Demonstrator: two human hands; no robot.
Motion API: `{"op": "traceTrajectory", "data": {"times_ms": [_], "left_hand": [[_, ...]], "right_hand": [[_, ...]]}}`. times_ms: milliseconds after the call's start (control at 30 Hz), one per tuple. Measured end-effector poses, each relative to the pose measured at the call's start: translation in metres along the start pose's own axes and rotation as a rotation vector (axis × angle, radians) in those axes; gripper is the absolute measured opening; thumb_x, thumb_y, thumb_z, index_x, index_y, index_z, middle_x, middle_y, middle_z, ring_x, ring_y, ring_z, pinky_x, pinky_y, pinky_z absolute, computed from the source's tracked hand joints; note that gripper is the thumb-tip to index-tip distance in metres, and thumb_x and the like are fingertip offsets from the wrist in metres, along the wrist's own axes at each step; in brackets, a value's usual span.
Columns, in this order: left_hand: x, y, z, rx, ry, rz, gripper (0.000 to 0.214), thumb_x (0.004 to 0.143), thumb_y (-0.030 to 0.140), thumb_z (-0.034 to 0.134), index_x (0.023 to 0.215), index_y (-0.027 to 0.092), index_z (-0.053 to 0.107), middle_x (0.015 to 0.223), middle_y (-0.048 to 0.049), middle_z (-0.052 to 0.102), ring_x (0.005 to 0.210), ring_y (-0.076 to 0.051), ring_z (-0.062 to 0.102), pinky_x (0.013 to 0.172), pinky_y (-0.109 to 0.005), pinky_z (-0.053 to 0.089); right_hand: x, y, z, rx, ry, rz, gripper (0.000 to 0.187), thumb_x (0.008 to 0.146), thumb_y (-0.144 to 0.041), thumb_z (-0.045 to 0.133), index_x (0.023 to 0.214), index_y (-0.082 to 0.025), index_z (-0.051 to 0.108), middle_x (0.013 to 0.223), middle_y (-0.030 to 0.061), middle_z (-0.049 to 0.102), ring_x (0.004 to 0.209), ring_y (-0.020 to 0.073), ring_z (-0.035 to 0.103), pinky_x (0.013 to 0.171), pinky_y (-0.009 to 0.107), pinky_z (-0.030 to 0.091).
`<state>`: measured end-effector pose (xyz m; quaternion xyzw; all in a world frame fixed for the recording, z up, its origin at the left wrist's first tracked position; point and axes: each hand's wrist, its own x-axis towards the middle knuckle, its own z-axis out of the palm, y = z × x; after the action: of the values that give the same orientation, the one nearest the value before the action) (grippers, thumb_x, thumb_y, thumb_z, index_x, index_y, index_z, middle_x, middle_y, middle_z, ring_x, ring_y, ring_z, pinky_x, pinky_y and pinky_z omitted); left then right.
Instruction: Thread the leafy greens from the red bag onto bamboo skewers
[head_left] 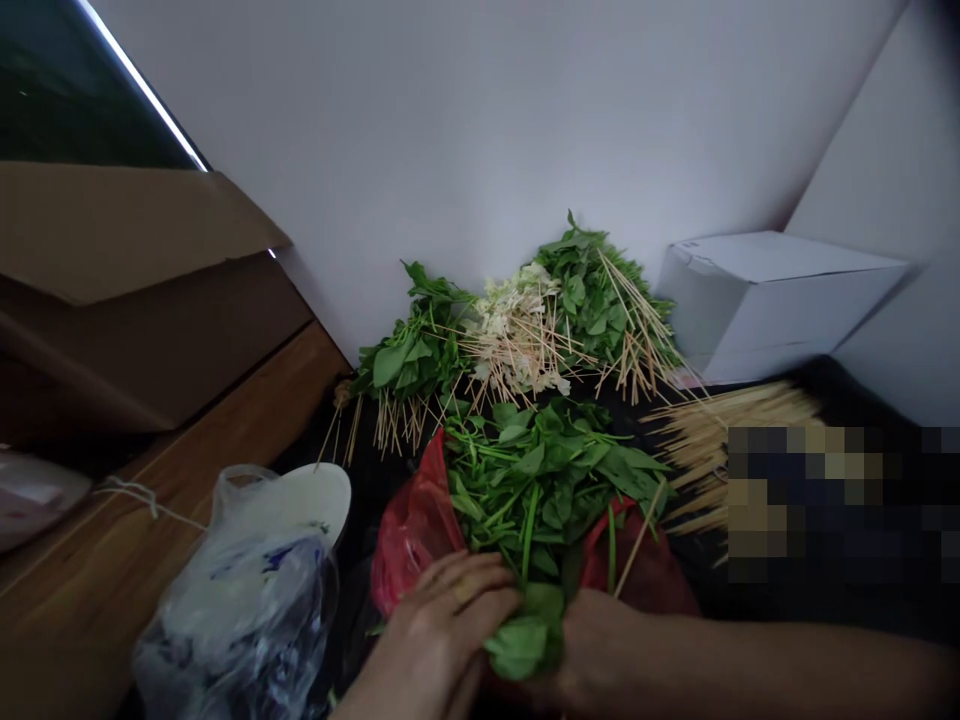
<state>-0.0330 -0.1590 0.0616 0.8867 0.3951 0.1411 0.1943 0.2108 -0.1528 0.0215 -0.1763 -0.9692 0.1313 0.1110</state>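
the left hand (442, 625) and right hand (600, 640) meet at the bottom centre of the frame, both curled, with a clump of leafy greens (521, 645) held between them. the left fingers (457, 590) wrap over its left side, while the right hand presses against its right side. the clump runs roughly upright in the view, its leafy end low, and the heap of loose greens (540, 470) lies straight ahead of it, away from the person. a white wall (487, 130) fills the top of the frame, with a brown cardboard flap (127, 235) at upper left and a wooden surface (97, 560) at lower left. a white cardboard box (780, 305) sits at right. a clear plastic bag (240, 610) lies left of the hands, a red plastic bag (416, 530) under the heap, and wooden skewers (720, 440) at right, partly behind a pixelated patch.
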Motion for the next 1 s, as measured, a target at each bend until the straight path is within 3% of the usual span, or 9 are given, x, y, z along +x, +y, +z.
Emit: {"op": "traceTrajectory", "data": {"times_ms": [100, 200, 300, 433, 533, 667, 767, 900, 1000], "left_hand": [[0.015, -0.001, 0.026, -0.093, -0.067, -0.119, 0.032, 0.077, 0.01, 0.051, 0.094, 0.027, 0.072, 0.089, -0.0054, 0.075, 0.088, -0.024, 0.071, 0.099, -0.043, 0.049], [-0.007, -0.016, 0.027, -0.131, -0.065, -0.254, 0.026, 0.072, 0.013, 0.056, 0.086, 0.027, 0.072, 0.077, -0.0052, 0.074, 0.075, -0.026, 0.07, 0.081, -0.038, 0.055], [-0.031, -0.025, 0.009, -0.155, -0.056, -0.316, 0.031, 0.073, 0.013, 0.054, 0.089, 0.031, 0.074, 0.078, -0.002, 0.076, 0.071, -0.023, 0.071, 0.068, -0.031, 0.055], [-0.033, -0.031, -0.005, -0.166, 0.012, -0.401, 0.041, 0.078, 0.013, 0.047, 0.1, 0.033, 0.075, 0.084, -0.0011, 0.078, 0.076, -0.022, 0.073, 0.07, -0.029, 0.054], [-0.023, -0.037, 0.006, -0.163, 0.057, -0.421, 0.044, 0.076, 0.011, 0.048, 0.1, 0.034, 0.076, 0.086, -0.0009, 0.079, 0.077, -0.023, 0.073, 0.071, -0.031, 0.055], [-0.019, -0.039, 0.024, -0.154, 0.07, -0.39, 0.044, 0.072, 0.009, 0.051, 0.094, 0.037, 0.077, 0.084, -0.0007, 0.079, 0.078, -0.025, 0.073, 0.068, -0.033, 0.056], [-0.019, -0.038, 0.021, -0.144, 0.104, -0.359, 0.048, 0.077, 0.009, 0.047, 0.105, 0.036, 0.075, 0.092, -0.0017, 0.078, 0.085, -0.025, 0.073, 0.075, -0.033, 0.058], [0.002, -0.046, 0.012, 0.077, 0.264, -0.259, 0.057, 0.082, 0.007, 0.044, 0.131, 0.029, 0.063, 0.114, -0.0084, 0.072, 0.103, -0.024, 0.069, 0.09, -0.035, 0.055], [0.029, -0.057, 0.014, 0.281, 0.278, -0.255, 0.057, 0.078, 0.005, 0.047, 0.127, 0.027, 0.066, 0.101, -0.0078, 0.071, 0.088, -0.022, 0.071, 0.077, -0.03, 0.057]], "right_hand": [[-0.006, 0.001, -0.001, -0.011, 0.014, 0.011, 0.024, 0.092, -0.016, 0.047, 0.109, -0.022, 0.063, 0.083, 0.003, 0.068, 0.066, 0.0154, 0.062, 0.045, 0.025, 0.035], [-0.019, 0.011, 0.006, -0.089, 0.033, 0.113, 0.014, 0.09, -0.018, 0.053, 0.102, -0.018, 0.06, 0.086, 0.004, 0.066, 0.067, 0.0157, 0.061, 0.043, 0.025, 0.029], [-0.032, 0.025, 0.019, -0.208, 0.039, 0.259, 0.008, 0.088, -0.015, 0.054, 0.095, -0.017, 0.057, 0.081, 0.0026, 0.063, 0.057, 0.0133, 0.055, 0.043, 0.027, 0.024], [-0.042, 0.028, 0.015, -0.216, 0.042, 0.269, 0.006, 0.089, -0.019, 0.057, 0.083, -0.021, 0.054, 0.075, -0.0001, 0.062, 0.051, 0.0139, 0.053, 0.044, 0.031, 0.022], [-0.053, 0.023, 0.012, -0.263, 0.067, 0.316, 0.011, 0.09, -0.013, 0.053, 0.084, -0.022, 0.054, 0.076, 0.0001, 0.063, 0.056, 0.0156, 0.057, 0.049, 0.031, 0.029], [-0.074, 0.036, 0.039, -0.353, 0.104, 0.311, 0.016, 0.086, -0.008, 0.05, 0.091, -0.022, 0.054, 0.077, 0.0011, 0.064, 0.049, 0.0146, 0.053, 0.046, 0.033, 0.023], [-0.08, 0.047, 0.049, -0.301, 0.049, 0.337, 0.007, 0.089, -0.016, 0.053, 0.086, -0.022, 0.053, 0.077, 0.0001, 0.062, 0.047, 0.013, 0.05, 0.045, 0.033, 0.021], [-0.056, 0.038, 0.006, -0.225, 0.038, 0.316, 0.004, 0.094, -0.023, 0.052, 0.095, -0.023, 0.056, 0.087, 0.0009, 0.064, 0.051, 0.0123, 0.051, 0.046, 0.033, 0.021], [-0.022, 0.03, -0.037, -0.259, 0.102, 0.363, 0.011, 0.097, -0.022, 0.05, 0.1, -0.021, 0.061, 0.084, 0.0019, 0.065, 0.052, 0.0136, 0.051, 0.047, 0.033, 0.018]]}}
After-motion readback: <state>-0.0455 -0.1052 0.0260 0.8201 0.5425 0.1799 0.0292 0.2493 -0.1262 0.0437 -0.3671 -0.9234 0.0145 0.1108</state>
